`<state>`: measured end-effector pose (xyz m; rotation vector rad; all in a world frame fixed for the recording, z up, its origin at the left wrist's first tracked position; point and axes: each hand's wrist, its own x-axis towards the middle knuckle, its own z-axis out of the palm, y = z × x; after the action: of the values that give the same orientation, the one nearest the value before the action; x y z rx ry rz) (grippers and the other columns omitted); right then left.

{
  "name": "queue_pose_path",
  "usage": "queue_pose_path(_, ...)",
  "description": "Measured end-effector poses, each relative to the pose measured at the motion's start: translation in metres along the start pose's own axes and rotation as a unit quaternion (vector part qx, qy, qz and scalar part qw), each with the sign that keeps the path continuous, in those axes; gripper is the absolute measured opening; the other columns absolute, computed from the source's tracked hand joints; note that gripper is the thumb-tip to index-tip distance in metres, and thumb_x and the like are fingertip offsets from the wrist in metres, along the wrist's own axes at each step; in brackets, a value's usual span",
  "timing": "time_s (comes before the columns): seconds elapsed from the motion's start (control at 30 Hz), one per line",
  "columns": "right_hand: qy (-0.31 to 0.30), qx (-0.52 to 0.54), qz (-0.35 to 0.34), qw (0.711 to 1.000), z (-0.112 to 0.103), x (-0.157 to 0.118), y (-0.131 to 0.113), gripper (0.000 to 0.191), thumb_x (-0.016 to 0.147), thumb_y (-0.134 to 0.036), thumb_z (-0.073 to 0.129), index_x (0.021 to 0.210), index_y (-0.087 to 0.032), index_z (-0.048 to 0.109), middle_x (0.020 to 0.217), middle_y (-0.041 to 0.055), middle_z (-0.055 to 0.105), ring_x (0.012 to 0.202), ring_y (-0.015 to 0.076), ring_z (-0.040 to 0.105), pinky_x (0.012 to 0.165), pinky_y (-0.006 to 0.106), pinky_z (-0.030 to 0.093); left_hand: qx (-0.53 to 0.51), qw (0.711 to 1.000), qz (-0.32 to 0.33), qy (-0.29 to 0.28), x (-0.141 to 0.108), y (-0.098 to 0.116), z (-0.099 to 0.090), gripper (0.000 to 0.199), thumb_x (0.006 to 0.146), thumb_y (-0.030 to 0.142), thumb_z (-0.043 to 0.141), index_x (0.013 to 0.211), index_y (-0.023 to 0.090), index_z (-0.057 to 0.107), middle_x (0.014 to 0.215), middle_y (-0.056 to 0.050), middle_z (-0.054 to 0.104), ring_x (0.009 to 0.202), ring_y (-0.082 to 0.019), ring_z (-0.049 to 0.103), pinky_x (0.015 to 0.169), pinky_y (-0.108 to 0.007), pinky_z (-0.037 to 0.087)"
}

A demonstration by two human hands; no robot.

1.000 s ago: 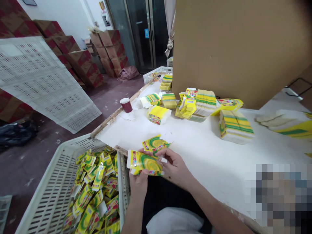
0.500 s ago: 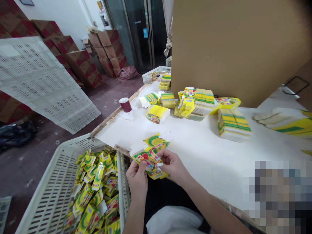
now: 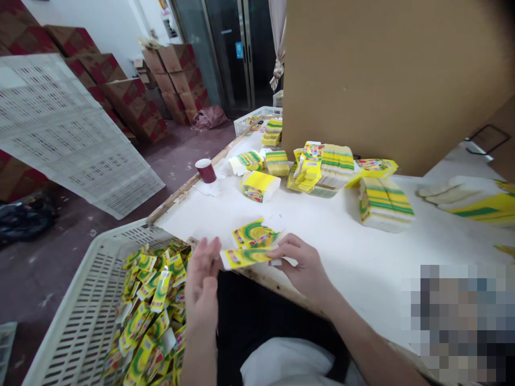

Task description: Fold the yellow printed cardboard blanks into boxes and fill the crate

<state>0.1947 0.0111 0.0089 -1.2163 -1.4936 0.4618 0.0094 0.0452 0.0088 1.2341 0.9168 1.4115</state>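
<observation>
- Yellow-green slim cardboard packet over the white tabletop edge; right hand pinches one end, hiding it.
- Left hand blurred, fingers spread; contact unclear.
- White slotted plastic basket, cut off below.

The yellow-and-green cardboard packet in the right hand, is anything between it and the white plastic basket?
Yes, in this view the open left hand stands between the yellow-and-green cardboard packet and the white plastic basket.
</observation>
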Motion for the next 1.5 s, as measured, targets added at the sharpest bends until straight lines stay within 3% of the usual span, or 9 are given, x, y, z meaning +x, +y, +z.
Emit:
queue_pose_path(0.1,-0.076,-0.145,-0.164,0.973,-0.008,0.002,-0.008,0.016,0.085,-0.018,0.053,0.084,-0.023,0.068,0.074,0.0017,0.059,0.073,0.0134,0.053,0.076,0.031,0.041,0.23,0.963,0.043,-0.134,0.006,0.022,-0.007,0.093,0.053,0.048,0.077,0.133,0.024,0.036,0.135,-0.011,0.044,0.126,-0.032,0.038,0.104,-0.047,0.032)
queue_pose_path(0.2,-0.133,-0.155,-0.225,0.953,-0.002,-0.002,-0.009,0.019,0.087,-0.017,0.049,0.087,-0.026,0.066,0.074,-0.0009,0.058,0.077,0.0122,0.054,0.096,0.035,0.033,0.369,0.89,-0.018,-0.266,0.004,0.02,0.002,0.08,0.056,0.039,0.076,0.127,0.024,0.041,0.125,-0.009,0.054,0.116,-0.029,0.05,0.098,-0.045,0.039)
queue_pose_path(0.4,0.06,0.061,0.072,0.994,0.014,-0.008,0.0,0.074,0.074,-0.037,0.064,0.137,-0.021,0.03,0.131,0.0135,0.042,0.122,0.0289,0.04,0.101,0.048,0.033,0.43,0.882,0.037,-0.189,-0.014,-0.013,0.02,0.059,0.069,0.035,0.064,0.12,0.019,0.039,0.109,-0.009,0.061,0.101,-0.024,0.059,0.083,-0.038,0.049)
queue_pose_path(0.57,-0.072,0.362,0.291,0.883,0.029,-0.007,-0.001,0.047,0.076,-0.034,0.063,0.12,-0.023,0.053,0.122,0.0084,0.057,0.115,0.0255,0.051,0.099,0.043,0.04,0.427,0.868,0.138,-0.21,-0.024,-0.02,0.025,0.066,0.073,0.026,0.061,0.13,0.02,0.028,0.124,-0.012,0.052,0.113,-0.023,0.053,0.089,-0.036,0.047)
queue_pose_path(0.67,-0.074,0.362,0.315,0.874,0.033,-0.006,0.001,0.049,0.074,-0.034,0.065,0.12,-0.022,0.054,0.118,0.0091,0.06,0.111,0.0265,0.055,0.097,0.044,0.042,0.431,0.867,0.16,-0.193,-0.024,-0.021,0.023,0.057,0.074,0.026,0.06,0.124,0.021,0.033,0.117,-0.011,0.054,0.107,-0.021,0.057,0.085,-0.034,0.049)
queue_pose_path(0.9,-0.179,0.14,0.071,0.971,0.031,-0.017,0.004,0.064,0.082,-0.019,0.051,0.141,-0.022,0.025,0.144,0.0088,0.032,0.132,0.0216,0.031,0.109,0.041,0.026,0.401,0.89,0.069,-0.204,-0.018,-0.029,0.017,0.062,0.069,0.018,0.057,0.122,0.019,0.026,0.107,-0.011,0.057,0.091,-0.021,0.063,0.075,-0.034,0.052)
queue_pose_path(1.07,-0.146,0.016,-0.001,0.989,0.025,-0.016,0.013,0.045,0.086,-0.011,0.04,0.129,-0.022,0.047,0.138,0.0094,0.043,0.128,0.0194,0.039,0.104,0.036,0.035,0.43,0.88,0.139,-0.146,-0.015,-0.032,0.016,0.067,0.068,0.02,0.06,0.125,0.016,0.025,0.121,-0.018,0.044,0.112,-0.028,0.05,0.091,-0.046,0.043)
queue_pose_path(1.23,-0.227,-0.029,-0.027,0.973,0.019,-0.016,0.019,0.07,0.083,-0.016,0.051,0.143,-0.016,0.015,0.148,0.0151,0.02,0.137,0.0254,0.016,0.106,0.044,0.03,0.486,0.852,0.112,-0.161,-0.009,-0.021,0.005,0.052,0.063,0.015,0.06,0.112,0.02,0.044,0.106,-0.008,0.058,0.1,-0.027,0.055,0.088,-0.045,0.045)
queue_pose_path(1.5,-0.291,0.004,-0.048,0.956,-0.004,0.003,0.01,0.03,0.082,-0.012,0.053,0.11,-0.018,0.061,0.131,0.0119,0.046,0.119,0.02,0.048,0.097,0.034,0.041,0.466,0.861,0.061,-0.194,-0.002,-0.007,-0.003,0.06,0.066,0.036,0.066,0.12,0.022,0.042,0.107,-0.007,0.064,0.097,-0.023,0.062,0.083,-0.036,0.049)
